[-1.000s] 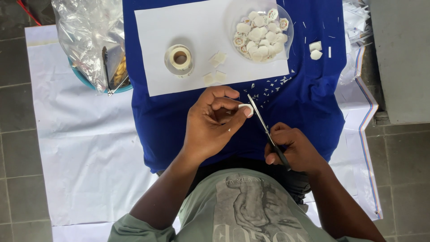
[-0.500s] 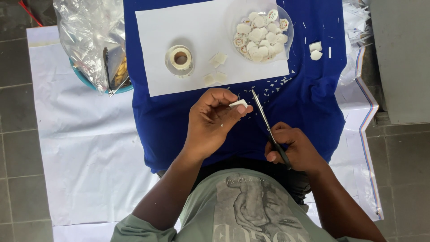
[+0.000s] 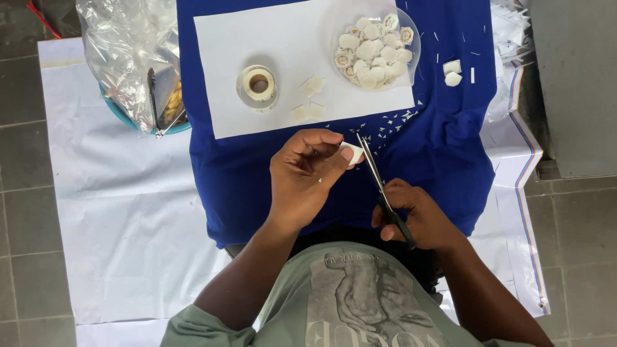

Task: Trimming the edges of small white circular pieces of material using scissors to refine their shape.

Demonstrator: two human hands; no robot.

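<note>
Head view: I'm looking straight down at both hands over a blue cloth.
Left hand: fingers curled shut, pinching a small white paper piece at its 2 o'clock edge.
Right hand: closed through the handles of the scissors, blades pointing to 11 o'clock and just beside the piece; how far they gape I can't tell.
Handling: I judge the piece light, thin and floppy, best pinched near the edge opposite the blades.
Surroundings: tape roll on a white sheet at 12 o'clock, clear bowl of round cut-outs at 1 o'clock.
</note>
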